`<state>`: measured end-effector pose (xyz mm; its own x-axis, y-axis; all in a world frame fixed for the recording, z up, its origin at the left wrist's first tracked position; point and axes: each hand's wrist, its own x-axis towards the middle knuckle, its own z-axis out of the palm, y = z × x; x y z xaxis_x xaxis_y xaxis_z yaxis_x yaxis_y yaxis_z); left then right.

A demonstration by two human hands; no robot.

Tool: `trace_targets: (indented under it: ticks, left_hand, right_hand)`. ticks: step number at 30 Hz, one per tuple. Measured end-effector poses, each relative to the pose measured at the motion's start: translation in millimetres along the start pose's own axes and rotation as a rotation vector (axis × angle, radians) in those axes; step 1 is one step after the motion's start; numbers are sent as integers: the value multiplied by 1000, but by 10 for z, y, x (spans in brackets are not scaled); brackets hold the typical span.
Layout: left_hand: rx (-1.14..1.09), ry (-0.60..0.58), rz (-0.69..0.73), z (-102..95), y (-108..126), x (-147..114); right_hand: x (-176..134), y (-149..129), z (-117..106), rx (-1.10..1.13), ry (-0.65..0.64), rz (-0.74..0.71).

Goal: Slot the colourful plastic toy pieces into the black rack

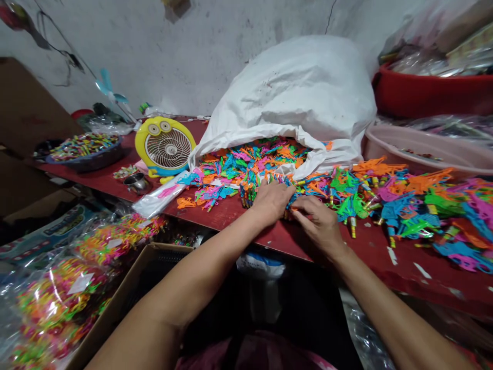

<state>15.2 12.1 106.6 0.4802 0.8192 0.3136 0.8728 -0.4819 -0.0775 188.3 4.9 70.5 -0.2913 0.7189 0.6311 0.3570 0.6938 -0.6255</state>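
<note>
Hand work at the front edge of a red worktop point(367, 252), seen from the worker's head. A row of striped tubes point(246, 195) stands packed side by side near the middle of that edge, just in front of the mouth of a white sack point(300, 87). The work appears to be partway: the row is gathered, while many loose coloured plastic pieces point(246, 156) spill from the sack towards the front edge. Towards the right end of the worktop lies a long heap point(412, 210) of similar pieces, many with striped tubes among them; whether these are finished cannot be told.

Pose: the left hand point(272, 199) reaches forward and inward, palm down, its fingers bent over the row. Its grip is partly curled, resting on the tubes; the fingertips are hidden, so a firm hold cannot be confirmed. The right hand point(319, 218) comes in from the opposite side, turned inward beside the row's right end, thumb and fingers drawn close together. Its grip is nearly closed; whether a piece lies between the fingertips cannot be told. Both forearms slant inward across the front edge, bringing the hands just beside each other.
</note>
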Motion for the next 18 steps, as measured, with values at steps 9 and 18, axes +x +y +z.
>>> trace_targets:
  ticks: [9, 18]
  left_hand:
    - [1, 11, -12, 31, -1, -6]
    - [-2, 42, -17, 56, 1, -18]
  right_hand:
    - [-75, -8, 170, 14, 278, 83]
    - [68, 142, 208, 410, 600, 547]
